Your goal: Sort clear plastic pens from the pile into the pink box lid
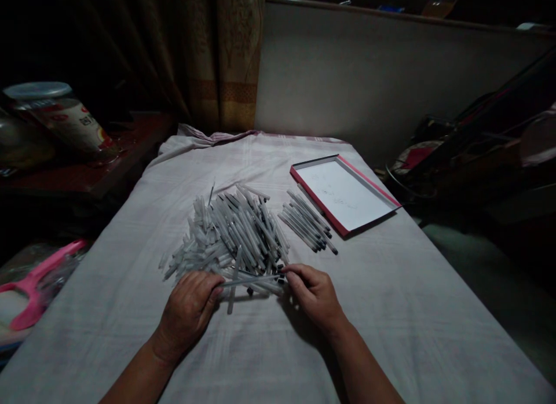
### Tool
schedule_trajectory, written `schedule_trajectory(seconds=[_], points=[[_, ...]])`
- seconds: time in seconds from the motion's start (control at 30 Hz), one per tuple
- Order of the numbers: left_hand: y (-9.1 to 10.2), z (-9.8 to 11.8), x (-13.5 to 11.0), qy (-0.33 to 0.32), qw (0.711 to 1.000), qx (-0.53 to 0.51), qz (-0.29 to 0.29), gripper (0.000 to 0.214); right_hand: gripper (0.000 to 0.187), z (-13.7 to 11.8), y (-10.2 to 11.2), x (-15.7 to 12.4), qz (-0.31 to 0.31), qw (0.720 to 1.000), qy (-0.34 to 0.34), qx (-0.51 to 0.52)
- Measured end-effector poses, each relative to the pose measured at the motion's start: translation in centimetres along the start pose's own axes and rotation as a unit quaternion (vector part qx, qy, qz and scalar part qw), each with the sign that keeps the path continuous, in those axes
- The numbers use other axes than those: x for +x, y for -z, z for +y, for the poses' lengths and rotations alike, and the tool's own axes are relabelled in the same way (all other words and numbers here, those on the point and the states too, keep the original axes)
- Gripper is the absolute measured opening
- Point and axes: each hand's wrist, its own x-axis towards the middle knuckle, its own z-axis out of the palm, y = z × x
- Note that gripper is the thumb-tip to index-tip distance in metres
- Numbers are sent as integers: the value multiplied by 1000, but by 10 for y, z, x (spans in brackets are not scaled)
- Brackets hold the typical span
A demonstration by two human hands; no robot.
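Note:
A big heap of clear plastic pens lies in the middle of a table under a pale cloth. Both of my hands rest at the heap's near edge. My left hand is closed on the left end of one pen that lies level between the hands. My right hand pinches its right, dark-tipped end. A small tidy row of pens lies to the right of the heap.
A flat red-edged box lid with a white inside lies at the right rear. A low dark shelf with jars stands on the left, a pink plastic object below it. Curtain and wall are behind; dark clutter sits at the right.

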Motion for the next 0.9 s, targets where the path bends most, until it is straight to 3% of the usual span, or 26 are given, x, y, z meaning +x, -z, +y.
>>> schedule_trajectory(seconds=[0.17, 0.23, 0.4, 0.5, 0.63, 0.73, 0.83, 0.9], points=[[0, 0, 0, -14, 1000, -9, -4, 14, 19, -9, -7, 1, -25, 999, 0, 35], [0, -1, -1, -5, 1000, -3, -1, 14, 20, -10, -6, 4, -6, 999, -15, 37], [2, -9, -3, 82, 994, 51, 45, 18, 24, -8, 14, 18, 213, 971, -89, 66], [2, -12, -4, 104, 990, 69, 65, 23, 27, -11, 16, 24, 274, 955, -87, 77], [2, -14, -5, 93, 992, 57, 63, 22, 27, -12, -1, 26, 250, 966, -53, 46], [2, -13, -5, 91, 992, 45, 68, 20, 24, -10, -12, 24, 211, 975, 22, -59], [3, -12, -5, 90, 993, 30, 66, 19, 32, -8, -14, 25, 153, 959, 110, -213], [4, -11, -4, 91, 994, 15, 61, 19, 31, -6, -14, 27, 119, 938, 126, -300]])
